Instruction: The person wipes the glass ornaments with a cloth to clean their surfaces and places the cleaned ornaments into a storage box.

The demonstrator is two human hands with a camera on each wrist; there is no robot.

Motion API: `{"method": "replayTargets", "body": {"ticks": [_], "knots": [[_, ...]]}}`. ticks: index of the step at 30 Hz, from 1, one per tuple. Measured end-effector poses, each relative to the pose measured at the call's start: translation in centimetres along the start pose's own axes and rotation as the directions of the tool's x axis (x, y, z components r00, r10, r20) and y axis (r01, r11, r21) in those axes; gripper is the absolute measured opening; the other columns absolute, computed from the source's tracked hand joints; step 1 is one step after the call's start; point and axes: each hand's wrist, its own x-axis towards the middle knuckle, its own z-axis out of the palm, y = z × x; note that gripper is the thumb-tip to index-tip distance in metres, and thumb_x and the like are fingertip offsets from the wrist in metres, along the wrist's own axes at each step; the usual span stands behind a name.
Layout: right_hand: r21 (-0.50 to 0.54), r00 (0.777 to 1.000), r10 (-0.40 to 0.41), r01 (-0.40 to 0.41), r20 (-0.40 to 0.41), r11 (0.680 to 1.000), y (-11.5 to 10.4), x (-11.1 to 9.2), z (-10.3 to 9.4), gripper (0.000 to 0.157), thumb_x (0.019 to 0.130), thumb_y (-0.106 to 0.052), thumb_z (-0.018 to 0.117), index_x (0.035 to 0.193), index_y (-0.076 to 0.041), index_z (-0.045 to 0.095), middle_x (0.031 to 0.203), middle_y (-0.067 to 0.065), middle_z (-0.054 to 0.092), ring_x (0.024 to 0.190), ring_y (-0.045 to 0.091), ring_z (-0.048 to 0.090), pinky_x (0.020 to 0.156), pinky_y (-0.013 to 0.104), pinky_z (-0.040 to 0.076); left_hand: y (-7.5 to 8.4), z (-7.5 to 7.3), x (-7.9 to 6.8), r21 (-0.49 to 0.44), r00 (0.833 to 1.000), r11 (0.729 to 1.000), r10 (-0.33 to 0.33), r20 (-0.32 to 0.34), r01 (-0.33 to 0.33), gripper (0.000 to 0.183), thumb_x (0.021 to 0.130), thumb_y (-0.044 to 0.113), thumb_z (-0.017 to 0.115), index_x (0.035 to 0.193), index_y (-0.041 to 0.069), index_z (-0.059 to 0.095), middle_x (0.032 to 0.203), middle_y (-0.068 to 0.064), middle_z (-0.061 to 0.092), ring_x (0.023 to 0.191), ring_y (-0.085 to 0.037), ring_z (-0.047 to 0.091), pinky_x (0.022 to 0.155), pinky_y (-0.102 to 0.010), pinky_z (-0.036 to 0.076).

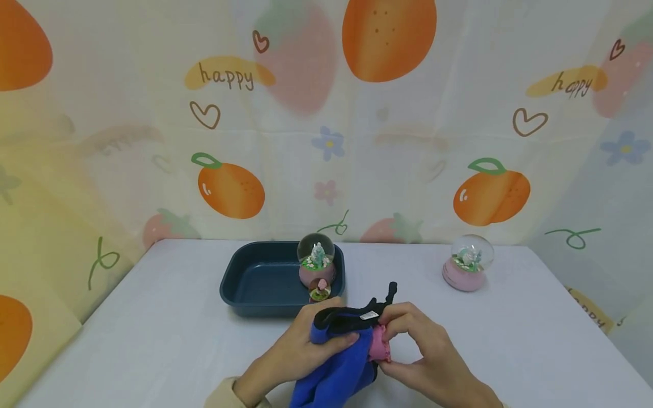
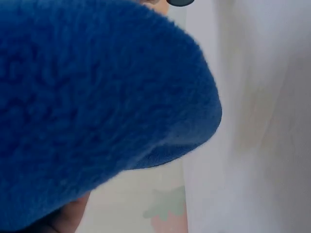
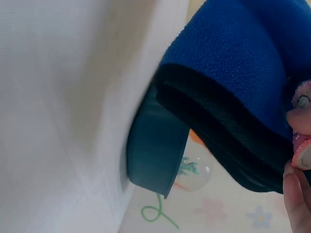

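Evidently, from my distant seat, both hands are busy above the near part of the white table [image 1: 535, 351]. The left hand [image 1: 301, 344] grips a blue cloth [image 1: 334, 368], its thumb laid over the fabric, perhaps to steady the black edge [image 1: 347, 322]. The right hand [image 1: 433, 351] pinches a pink piece [image 1: 379, 344] between thumb and fingers, right against the cloth; I take the narrow grip to suit something so small.

Beyond them sits a dark tray [image 1: 267, 311], with a big snow globe [image 1: 317, 262] and a little globe [image 1: 319, 289] together at its right end, probably where its walls can keep them from rolling off. Another globe [image 1: 466, 267] stands apart on the table to the right.

I can't make out what the pink piece is, since fingers and fabric cover much of it. The cloth's lower end runs out of the head view, and it fills most of the left wrist view. Its white label [image 1: 369, 315] is unreadable to me.
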Motion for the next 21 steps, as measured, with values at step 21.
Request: {"method": "replayTargets", "body": {"ticks": [21], "knots": [[0.110,0.980,0.195,-0.189,-0.039,0.976,-0.32,0.01,-0.37,0.057,0.066,0.002,0.087,0.116,-0.004,0.061,0.100,0.007,0.072,0.071,0.005,0.069,0.068,0.018,0.057,-0.07,-0.15,-0.33,-0.120,0.998,0.992,-0.043,0.034,0.047,0.065,0.076,0.019,0.087,0.131,0.018,0.051,0.119,-0.002,0.066,0.107,-0.013,0.062,0.098,-0.031,0.049]]}}
